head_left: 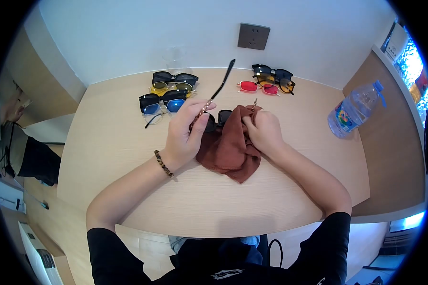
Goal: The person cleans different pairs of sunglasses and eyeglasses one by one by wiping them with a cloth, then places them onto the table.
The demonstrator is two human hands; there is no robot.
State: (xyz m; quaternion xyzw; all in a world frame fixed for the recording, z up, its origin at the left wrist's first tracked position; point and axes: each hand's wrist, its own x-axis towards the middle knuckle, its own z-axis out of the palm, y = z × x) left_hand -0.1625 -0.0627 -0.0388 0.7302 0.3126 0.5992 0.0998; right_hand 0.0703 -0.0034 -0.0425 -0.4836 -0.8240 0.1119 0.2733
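Note:
Dark sunglasses (224,115) are held above the table by my left hand (185,130), whose fingers close round the frame near the hinge. One temple arm sticks up and to the right from that hand. A reddish-brown cloth (230,147) hangs in folds from my right hand (265,130), which is closed on it. The cloth covers part of the sunglasses at the right-hand lens. A bead bracelet (163,164) is round my left wrist.
Several pairs of glasses (162,99) lie at the table's back left. Red-lensed glasses (257,88) and dark-framed pairs (273,73) lie at the back right. A plastic bottle (351,111) stands at the right, near a side panel (390,128). The wall bears a socket (254,36).

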